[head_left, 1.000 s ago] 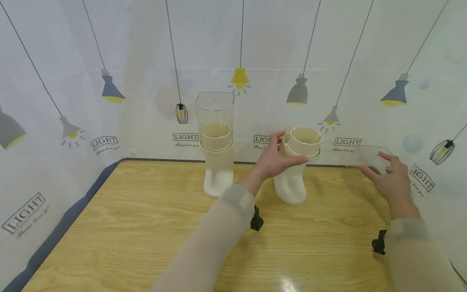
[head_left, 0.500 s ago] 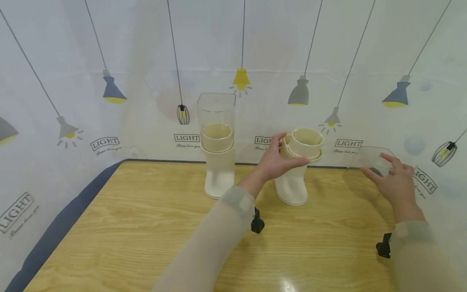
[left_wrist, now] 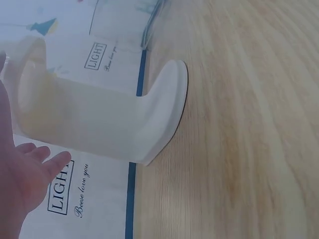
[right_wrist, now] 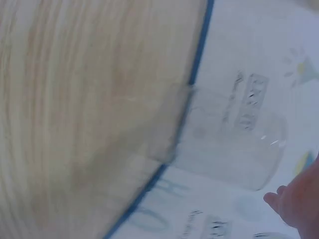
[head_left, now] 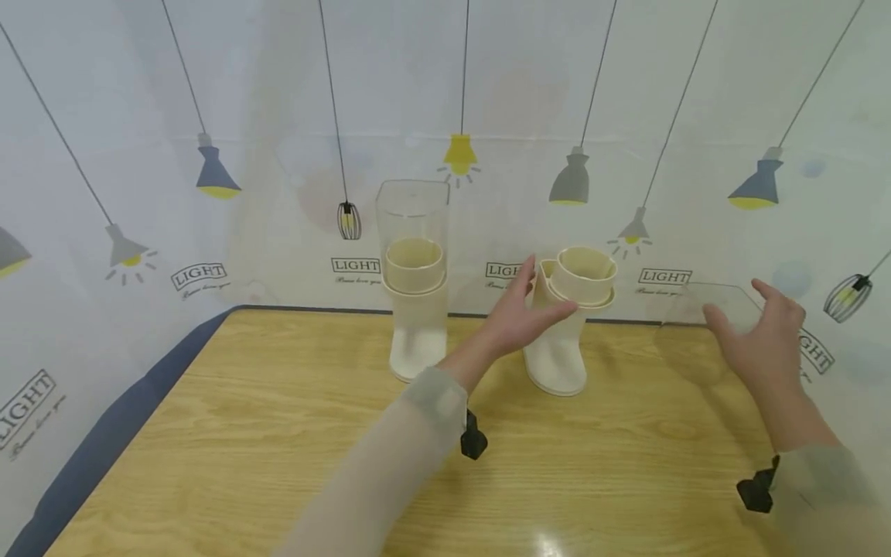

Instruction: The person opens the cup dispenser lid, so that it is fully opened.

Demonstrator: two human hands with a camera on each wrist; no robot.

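A cream stand (head_left: 557, 352) with a cream cup-shaped insert (head_left: 585, 275) on top stands near the table's back edge. My left hand (head_left: 550, 288) is beside its left side, fingers straight and loose. In the left wrist view the fingers (left_wrist: 47, 162) sit just clear of the stand (left_wrist: 124, 119). A clear plastic container (head_left: 710, 303) sits at the back right of the table. My right hand (head_left: 734, 302) hovers beside it with spread fingers; the right wrist view shows the fingers (right_wrist: 299, 199) apart from the container (right_wrist: 234, 144).
A second cream stand (head_left: 416, 344), carrying a tall clear container (head_left: 413, 220), stands left of centre at the back. The wooden table (head_left: 278, 433) has a dark blue edge on the left. A curtain printed with lamps hangs behind and on both sides.
My left hand has loosened its grip on the cream stand and opened. My right hand has let go of the clear container and drawn slightly right.
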